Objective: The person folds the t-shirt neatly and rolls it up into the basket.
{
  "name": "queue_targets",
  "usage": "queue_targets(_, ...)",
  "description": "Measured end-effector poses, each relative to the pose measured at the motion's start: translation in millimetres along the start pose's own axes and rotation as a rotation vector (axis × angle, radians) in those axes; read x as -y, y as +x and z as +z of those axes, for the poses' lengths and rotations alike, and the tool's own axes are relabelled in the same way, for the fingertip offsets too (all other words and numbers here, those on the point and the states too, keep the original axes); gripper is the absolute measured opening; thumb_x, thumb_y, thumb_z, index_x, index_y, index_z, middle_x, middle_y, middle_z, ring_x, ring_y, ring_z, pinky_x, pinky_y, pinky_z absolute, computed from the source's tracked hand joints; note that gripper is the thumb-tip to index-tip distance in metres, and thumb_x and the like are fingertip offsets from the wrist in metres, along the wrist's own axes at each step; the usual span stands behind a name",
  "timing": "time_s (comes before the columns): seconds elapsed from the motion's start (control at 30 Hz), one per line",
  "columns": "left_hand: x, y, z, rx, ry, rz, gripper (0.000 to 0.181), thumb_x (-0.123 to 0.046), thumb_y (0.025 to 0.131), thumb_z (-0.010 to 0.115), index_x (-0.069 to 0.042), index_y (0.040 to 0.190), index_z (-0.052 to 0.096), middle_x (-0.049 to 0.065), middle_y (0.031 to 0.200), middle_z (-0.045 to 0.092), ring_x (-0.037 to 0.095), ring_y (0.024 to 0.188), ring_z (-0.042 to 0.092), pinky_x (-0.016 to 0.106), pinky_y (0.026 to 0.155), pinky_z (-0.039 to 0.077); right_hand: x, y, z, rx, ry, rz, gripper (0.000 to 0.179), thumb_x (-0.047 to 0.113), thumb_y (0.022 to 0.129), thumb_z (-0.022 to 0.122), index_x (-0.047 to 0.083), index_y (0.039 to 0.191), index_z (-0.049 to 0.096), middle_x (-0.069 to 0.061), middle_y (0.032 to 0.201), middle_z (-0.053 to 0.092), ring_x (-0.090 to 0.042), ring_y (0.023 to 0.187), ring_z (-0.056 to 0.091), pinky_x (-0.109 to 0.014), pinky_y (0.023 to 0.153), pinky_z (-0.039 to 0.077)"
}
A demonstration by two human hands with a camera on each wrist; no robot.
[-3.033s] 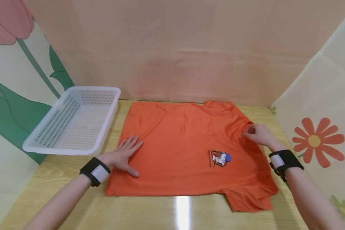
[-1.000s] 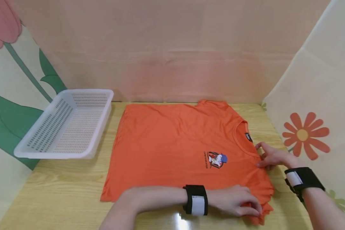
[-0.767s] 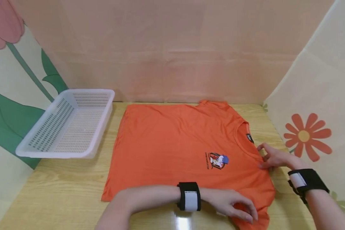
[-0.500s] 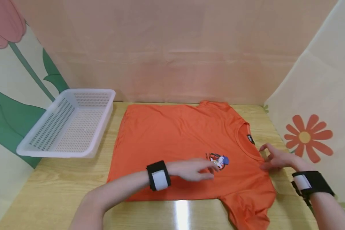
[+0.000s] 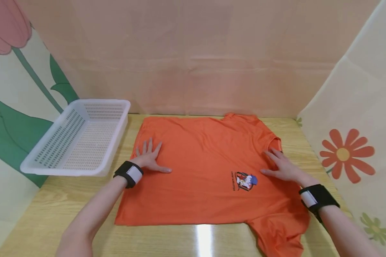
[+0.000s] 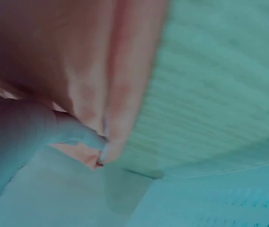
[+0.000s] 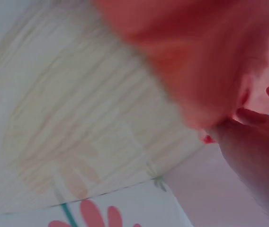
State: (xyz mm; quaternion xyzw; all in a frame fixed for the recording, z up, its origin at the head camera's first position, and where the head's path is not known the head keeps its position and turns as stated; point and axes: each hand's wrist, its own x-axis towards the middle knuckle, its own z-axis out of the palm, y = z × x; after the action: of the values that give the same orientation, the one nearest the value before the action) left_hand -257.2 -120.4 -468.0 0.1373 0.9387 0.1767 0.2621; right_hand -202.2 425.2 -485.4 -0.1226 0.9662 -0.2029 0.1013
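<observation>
An orange T-shirt (image 5: 196, 153) lies spread flat, its hem toward the left and its collar toward the right, with a printed logo (image 5: 245, 181) on the chest. My left hand (image 5: 147, 160) rests on the cloth near the hem, fingers spread. Over the neck opening is my right hand (image 5: 283, 169), its fingers extended across the collar and partly hiding it. The near sleeve (image 5: 280, 232) is laid out toward the front edge of the view. Blurred in the left wrist view, the left hand (image 6: 35, 132) overlaps the shirt's edge; the right hand (image 7: 253, 142) appears similarly in its own wrist view.
A white perforated plastic basket (image 5: 107, 167) stands on the wooden table (image 5: 154, 241), left of the shirt. A plain pinkish backdrop (image 5: 193, 71) rises behind, and flower-printed sheets (image 5: 357, 114) close off both sides.
The left hand has let go of the near sleeve and moved left across the shirt to the hem side. The sleeve now lies spread. The right hand has shifted from the collar's near edge onto the neck opening.
</observation>
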Motion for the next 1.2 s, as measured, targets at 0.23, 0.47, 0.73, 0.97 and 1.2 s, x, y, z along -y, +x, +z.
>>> queue_targets(0.23, -0.8, -4.2, 5.0, 0.033, 0.038, -0.027, 0.142, -0.083, 0.074, 0.073, -0.021, 0.169, -0.012, 0.019, 0.168, -0.039, 0.045, 0.156, -0.039, 0.072, 0.122, -0.022, -47.2, 1.4, 17.3, 0.141, 0.037, 0.116, 0.115, 0.070, 0.091, 0.066, 0.011, 0.169, 0.007, -0.045, 0.167, -0.009, -0.067, 0.152, -0.017, -0.087, 0.113, -0.004)
queue_targets(0.47, -6.2, 6.1, 9.4, 0.029, 0.036, -0.012, 0.137, -0.079, 0.076, 0.074, -0.026, 0.168, -0.013, 0.014, 0.167, -0.043, 0.041, 0.155, -0.042, 0.072, 0.121, -0.025, -77.2, -7.2, 19.4, 0.149, -0.003, 0.179, 0.120, 0.075, 0.088, 0.067, 0.016, 0.169, 0.001, -0.045, 0.165, -0.018, -0.067, 0.151, -0.022, -0.089, 0.109, -0.006)
queue_targets(0.73, -7.3, 10.9, 1.2, -0.016, 0.022, 0.035, 0.141, -0.088, 0.070, 0.072, -0.026, 0.170, -0.007, 0.016, 0.171, -0.035, 0.040, 0.159, -0.036, 0.071, 0.122, -0.023, -83.2, -7.9, 15.7, 0.136, 0.009, 0.184, 0.120, 0.074, 0.087, 0.067, 0.016, 0.169, 0.001, -0.044, 0.165, -0.021, -0.066, 0.151, -0.024, -0.089, 0.109, -0.008)
queue_targets(0.97, -0.6, -13.2, 11.7, -0.138, 0.036, 0.186, 0.126, -0.067, 0.082, 0.077, -0.014, 0.170, 0.005, 0.024, 0.176, -0.016, 0.047, 0.163, -0.020, 0.072, 0.125, -0.016, -36.2, -26.5, 5.0, 0.006, -0.043, 0.078, 0.105, 0.064, 0.091, 0.070, 0.013, 0.168, 0.019, -0.039, 0.170, 0.005, -0.063, 0.156, -0.005, -0.085, 0.114, 0.000)
queue_targets(1.2, 12.8, -74.2, 31.2, -0.378, 0.140, 0.552, 0.059, -0.039, 0.091, 0.081, -0.009, 0.138, 0.063, 0.012, 0.135, 0.063, 0.034, 0.129, 0.051, 0.055, 0.114, 0.042, 1.7, -75.2, -12.2, -0.124, -0.077, -0.172, 0.027, 0.020, 0.085, 0.087, 0.009, 0.106, 0.075, -0.003, 0.095, 0.070, -0.014, 0.088, 0.060, -0.035, 0.075, 0.053)
